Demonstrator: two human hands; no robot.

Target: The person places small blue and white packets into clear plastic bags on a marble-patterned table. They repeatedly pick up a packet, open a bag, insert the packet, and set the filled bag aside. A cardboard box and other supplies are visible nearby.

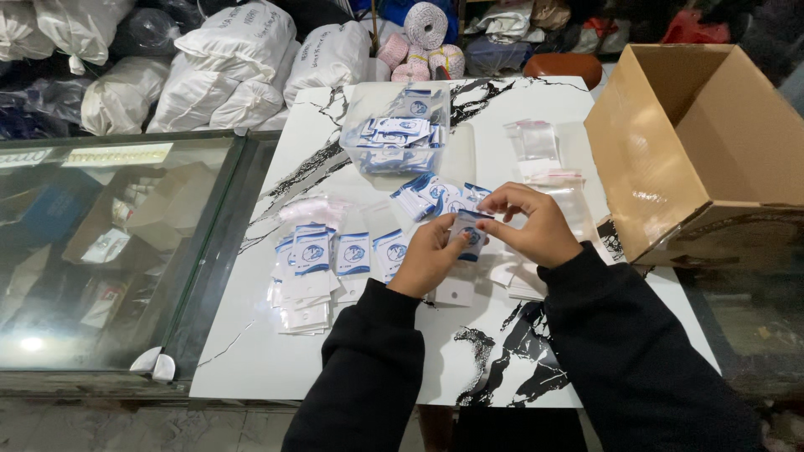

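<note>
Two black long sleeves (pixel 368 368) reach in from the bottom edge, over the white marble-patterned surface (pixel 519 109) with black veins. The left hand (pixel 429 255) and the right hand (pixel 528 224) meet above the middle of the surface, both holding one small white-and-blue card in a clear plastic sleeve (pixel 469 237). The left fingers pinch its left edge from below; the right fingers close narrowly on its top and right edge, so the card hangs between the two hands, just above the surface.

Just left of the left hand lie rows of flat white-and-blue packets (pixel 322 259), overlapping one another in a loose spread. Behind the hands sits a small heap of the same blue-and-white cards (pixel 427 197), and further back a clear plastic tub (pixel 398 134) holds more of them. To the right of the tub, empty clear zip bags (pixel 536 142) lie flat, well apart from the packets on the left. More clear bags lie under and beside the right wrist.

An open brown cardboard box (pixel 712 142) stands tilted at the right edge of the surface. A glass display case (pixel 109 243) adjoins the surface on the left. White stuffed sacks (pixel 234 75) and spools of pink and white twine (pixel 423 42) are piled at the back.
</note>
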